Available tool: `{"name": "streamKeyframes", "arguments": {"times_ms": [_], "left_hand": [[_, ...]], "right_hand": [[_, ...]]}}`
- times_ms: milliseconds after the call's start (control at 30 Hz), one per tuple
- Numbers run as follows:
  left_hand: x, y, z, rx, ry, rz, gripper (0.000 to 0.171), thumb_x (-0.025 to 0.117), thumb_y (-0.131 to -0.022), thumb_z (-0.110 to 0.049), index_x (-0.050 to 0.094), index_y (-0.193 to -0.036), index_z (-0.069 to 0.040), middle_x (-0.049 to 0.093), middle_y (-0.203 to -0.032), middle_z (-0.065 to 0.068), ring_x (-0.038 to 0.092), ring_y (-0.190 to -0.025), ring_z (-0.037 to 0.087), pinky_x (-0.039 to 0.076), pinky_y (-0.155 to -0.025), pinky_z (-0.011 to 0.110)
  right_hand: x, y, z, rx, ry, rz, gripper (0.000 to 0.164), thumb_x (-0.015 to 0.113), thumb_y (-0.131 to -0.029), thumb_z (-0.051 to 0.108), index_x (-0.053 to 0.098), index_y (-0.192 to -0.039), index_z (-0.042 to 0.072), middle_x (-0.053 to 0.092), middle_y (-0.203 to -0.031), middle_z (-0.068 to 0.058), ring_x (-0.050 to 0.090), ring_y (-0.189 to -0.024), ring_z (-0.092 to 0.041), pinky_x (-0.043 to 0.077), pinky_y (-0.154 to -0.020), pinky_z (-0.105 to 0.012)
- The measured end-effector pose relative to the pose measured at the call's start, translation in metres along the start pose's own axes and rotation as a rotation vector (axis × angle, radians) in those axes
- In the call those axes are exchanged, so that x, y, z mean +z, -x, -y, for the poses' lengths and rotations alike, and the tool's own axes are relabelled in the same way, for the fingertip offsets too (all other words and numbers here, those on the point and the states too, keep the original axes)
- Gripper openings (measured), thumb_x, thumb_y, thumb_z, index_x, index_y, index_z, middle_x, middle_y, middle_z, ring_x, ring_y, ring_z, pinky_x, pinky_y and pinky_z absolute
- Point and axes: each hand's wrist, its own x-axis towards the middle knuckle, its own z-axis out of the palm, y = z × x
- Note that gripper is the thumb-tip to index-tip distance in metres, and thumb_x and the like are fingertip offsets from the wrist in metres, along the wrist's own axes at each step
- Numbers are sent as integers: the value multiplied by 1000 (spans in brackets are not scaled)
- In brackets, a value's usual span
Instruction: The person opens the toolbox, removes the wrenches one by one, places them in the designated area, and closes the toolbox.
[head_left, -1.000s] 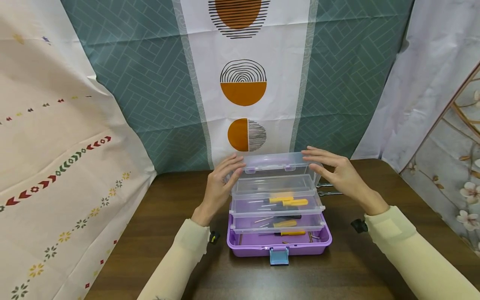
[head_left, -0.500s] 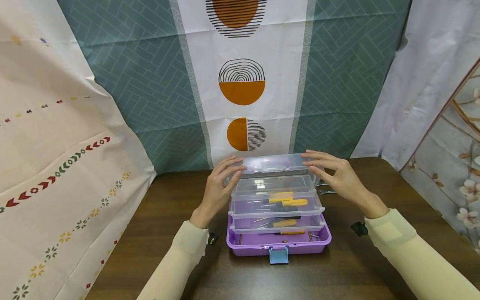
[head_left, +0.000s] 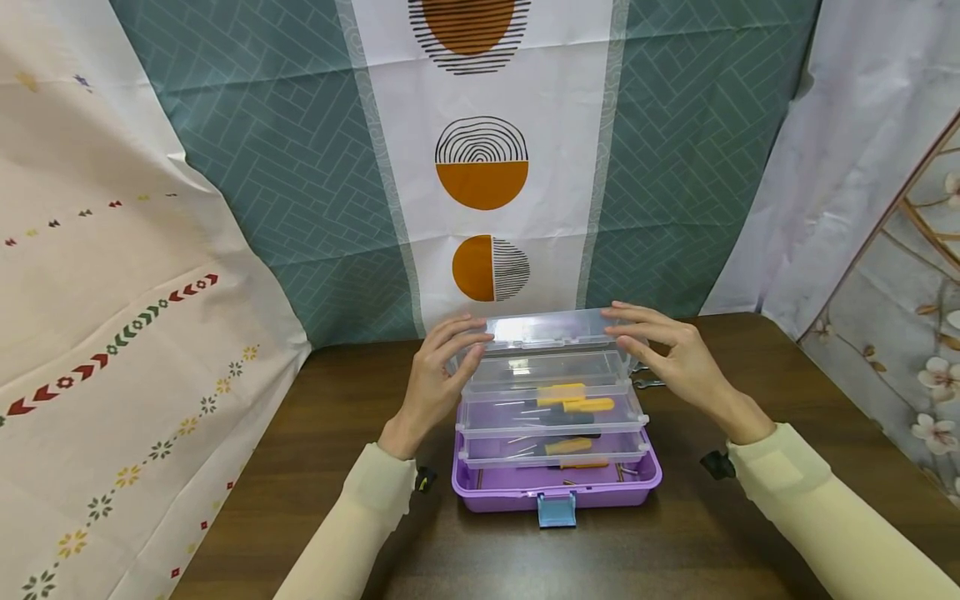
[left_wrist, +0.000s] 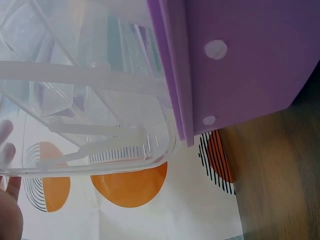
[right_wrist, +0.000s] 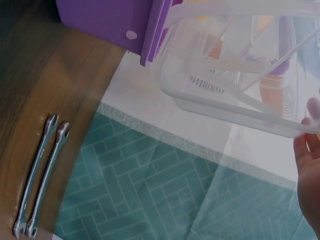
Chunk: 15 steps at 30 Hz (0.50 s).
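A purple toolbox [head_left: 502, 502] stands on the table with its clear lid [head_left: 546, 327] raised and its tiered clear trays [head_left: 517, 423] spread out. My left hand [head_left: 433, 373] holds the lid's left corner, its fingers [left_wrist: 7, 152] partly seen through the plastic. At the opposite corner, my right hand [head_left: 681, 354] grips the lid, with fingers [right_wrist: 313, 107] on the edge. Screwdrivers with yellow handles [head_left: 588, 405] lie in the trays. Another screwdriver and several small metal pieces lie in the purple base. The blue latch [head_left: 557, 511] hangs down at the front.
Two open-ended wrenches lie side by side right of the box; the nearer wrench [right_wrist: 35, 172] shows well in the right wrist view. Behind the box, a patterned cloth [head_left: 525, 208] hangs at the back edge of the brown table [head_left: 352, 400].
The lid has tipped slightly forward and down, with both hands following it. The trays and the toolbox base stay where they were.
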Motion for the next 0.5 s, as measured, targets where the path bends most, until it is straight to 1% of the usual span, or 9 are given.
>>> {"name": "streamKeyframes", "arguments": {"times_ms": [167, 267, 400, 500], "left_hand": [[0, 0, -2, 14, 10, -26, 20, 69, -97, -5, 78, -115, -7, 71, -127, 10, 56, -131, 33, 41, -117, 45], [0, -1, -3, 9, 19, -48, 22, 69, -96, -1, 78, -115, -6, 72, -125, 10, 58, -128, 34, 42, -116, 44], [0, -2, -5, -32, 60, -66, 23, 67, -97, 1, 77, -117, -6, 71, -125, 11, 59, -125, 34, 44, -113, 43], [0, -2, -6, -75, 94, -72, 23, 65, -99, 0, 77, -118, -7, 70, -126, 9, 60, -124, 31, 46, -111, 40]], "right_hand": [[1, 2, 0, -28, -13, -11, 39, 72, -85, -19, 77, -118, 2, 67, -135, -17, 51, -141, -18, 41, -113, -19], [1, 3, 1, -39, -20, -11, 38, 72, -85, -19, 77, -117, 2, 67, -134, -17, 51, -141, -19, 42, -112, -20], [1, 5, 3, -45, -23, -9, 40, 72, -83, -20, 78, -117, 2, 68, -134, -17, 51, -140, -18, 43, -111, -20], [1, 6, 3, -51, -11, -7, 41, 74, -81, -21, 78, -116, 2, 68, -133, -18, 52, -140, -17, 44, -111, -20]]}}
